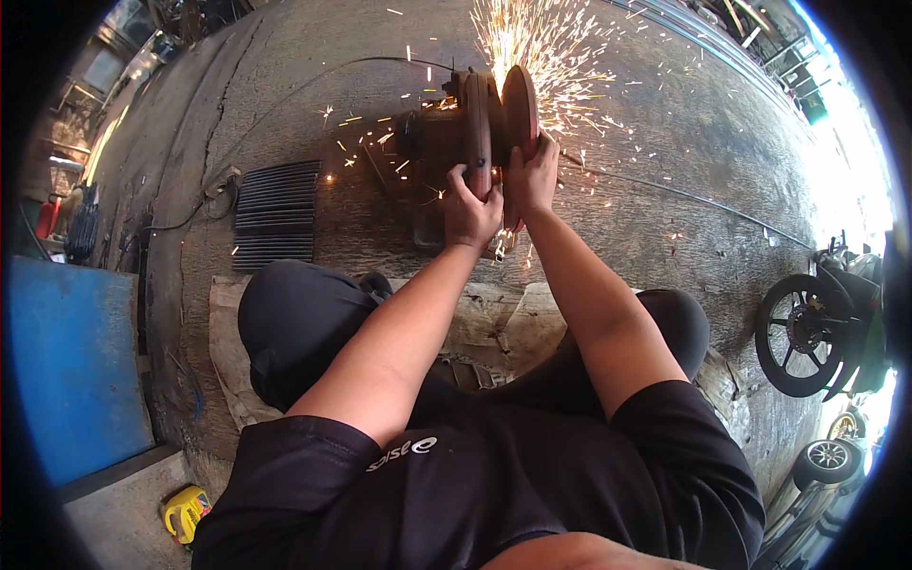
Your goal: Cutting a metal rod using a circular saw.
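In front of me on the floor stands a dark, rusty grinding machine [432, 142], and bright sparks [541, 52] spray forward from its far side. My left hand [473, 211] is closed round the lower end of a thick, curved rusty metal band [477, 119]. Just right of it, my right hand [534, 178] grips the near edge of a reddish-brown metal disc [520, 100], seen nearly edge-on. Whether band and disc are one piece I cannot tell. The spot where the sparks start is hidden behind them.
Left of the machine lies a stack of dark thin metal strips [275, 214]. A cable [313, 76] crosses the floor; a thin rod [684, 188] runs right. I sit on a worn cloth sheet [513, 318]. A blue panel [76, 366], yellow container [185, 511] and motorcycle [836, 318] flank me.
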Available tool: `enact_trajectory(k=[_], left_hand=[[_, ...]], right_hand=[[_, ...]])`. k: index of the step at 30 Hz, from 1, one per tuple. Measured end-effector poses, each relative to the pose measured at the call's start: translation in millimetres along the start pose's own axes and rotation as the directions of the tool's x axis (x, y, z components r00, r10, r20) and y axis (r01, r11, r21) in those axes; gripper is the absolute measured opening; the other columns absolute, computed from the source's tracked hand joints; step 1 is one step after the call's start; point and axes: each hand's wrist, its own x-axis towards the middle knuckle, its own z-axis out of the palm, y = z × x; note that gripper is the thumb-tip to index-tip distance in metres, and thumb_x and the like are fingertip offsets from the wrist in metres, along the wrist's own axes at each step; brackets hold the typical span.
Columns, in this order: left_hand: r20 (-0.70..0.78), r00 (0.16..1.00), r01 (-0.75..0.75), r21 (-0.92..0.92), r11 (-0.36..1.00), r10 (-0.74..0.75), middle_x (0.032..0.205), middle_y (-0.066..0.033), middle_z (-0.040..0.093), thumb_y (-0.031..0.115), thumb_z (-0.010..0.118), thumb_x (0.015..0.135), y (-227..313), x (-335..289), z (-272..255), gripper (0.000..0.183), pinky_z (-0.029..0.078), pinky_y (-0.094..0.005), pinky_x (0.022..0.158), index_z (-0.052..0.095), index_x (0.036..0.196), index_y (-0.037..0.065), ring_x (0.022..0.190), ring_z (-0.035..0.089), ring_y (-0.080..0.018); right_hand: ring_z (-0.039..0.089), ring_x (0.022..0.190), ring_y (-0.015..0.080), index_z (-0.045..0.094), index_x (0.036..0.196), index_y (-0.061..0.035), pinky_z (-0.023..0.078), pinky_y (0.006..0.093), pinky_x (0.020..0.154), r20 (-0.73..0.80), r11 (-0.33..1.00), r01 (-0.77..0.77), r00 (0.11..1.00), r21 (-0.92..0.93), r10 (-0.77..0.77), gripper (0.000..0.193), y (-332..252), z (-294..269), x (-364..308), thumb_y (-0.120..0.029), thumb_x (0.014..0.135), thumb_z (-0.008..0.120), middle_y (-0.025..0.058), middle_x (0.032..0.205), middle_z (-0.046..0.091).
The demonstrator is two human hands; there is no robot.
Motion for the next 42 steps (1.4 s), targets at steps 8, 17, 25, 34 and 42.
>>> enact_trajectory(k=[8, 17, 25, 34, 42], left_hand=[[0.013, 1.000, -0.013, 0.004, 1.000, 0.013, 0.085, -0.0277, 0.061, 0.019, 0.065, 0.078, 1.7, -1.4, -1.7, 0.057, 0.049, -0.0534, 0.065, 0.031, 0.121, 0.002, 0.076, 0.061, -0.0483], [0.025, 0.998, 0.058, -0.028, 0.998, -0.058, 0.091, -0.0241, 0.063, 0.019, 0.066, 0.078, -3.0, -2.5, 2.1, 0.056, 0.050, -0.0503, 0.072, 0.034, 0.122, 0.005, 0.083, 0.063, -0.0445], [0.036, 0.998, 0.053, -0.025, 0.998, -0.052, 0.090, -0.0215, 0.064, 0.018, 0.066, 0.079, -1.0, -3.0, 0.4, 0.052, 0.050, -0.0508, 0.071, 0.035, 0.119, 0.006, 0.081, 0.063, -0.0445], [0.001, 1.000, -0.030, -0.056, 0.998, 0.031, 0.083, -0.0286, 0.061, 0.018, 0.065, 0.078, -4.2, -2.5, 2.9, 0.055, 0.049, -0.0528, 0.065, 0.033, 0.120, 0.003, 0.076, 0.061, -0.0481], [0.049, 0.997, 0.060, -0.006, 0.998, -0.060, 0.090, -0.0252, 0.062, 0.018, 0.065, 0.079, -1.6, -4.4, 0.8, 0.055, 0.049, -0.0524, 0.071, 0.033, 0.121, 0.005, 0.082, 0.061, -0.0477]], right_hand=[[0.049, 0.101, 0.0420, 0.044, 0.116, 0.0027, 0.042, 0.0468, 0.088, 0.003, 0.999, -0.022, 1.000, -0.023, 0.023, 0.040, 2.2, 1.6, -0.3, -0.015, 0.083, 0.060, 0.0230, 0.106, 0.048], [0.049, 0.100, 0.0422, 0.044, 0.115, 0.0025, 0.041, 0.0480, 0.087, -0.004, 1.000, 0.006, 1.000, -0.030, -0.006, 0.038, 3.3, 1.6, -1.0, -0.013, 0.083, 0.059, 0.0240, 0.105, 0.049], [0.049, 0.099, 0.0427, 0.043, 0.115, 0.0026, 0.041, 0.0481, 0.088, 0.017, 1.000, -0.003, 1.000, -0.010, 0.003, 0.040, 7.1, 2.1, -1.0, -0.013, 0.083, 0.059, 0.0245, 0.106, 0.048], [0.048, 0.100, 0.0423, 0.043, 0.116, 0.0027, 0.041, 0.0473, 0.087, -0.001, 1.000, 0.001, 1.000, -0.007, -0.001, 0.041, 6.8, 2.8, -3.0, -0.012, 0.082, 0.060, 0.0240, 0.105, 0.048], [0.048, 0.097, 0.0409, 0.044, 0.112, 0.0021, 0.041, 0.0471, 0.086, -0.012, 1.000, 0.020, 1.000, -0.009, -0.021, 0.037, 7.2, 2.9, -3.1, -0.011, 0.081, 0.060, 0.0230, 0.102, 0.048]])
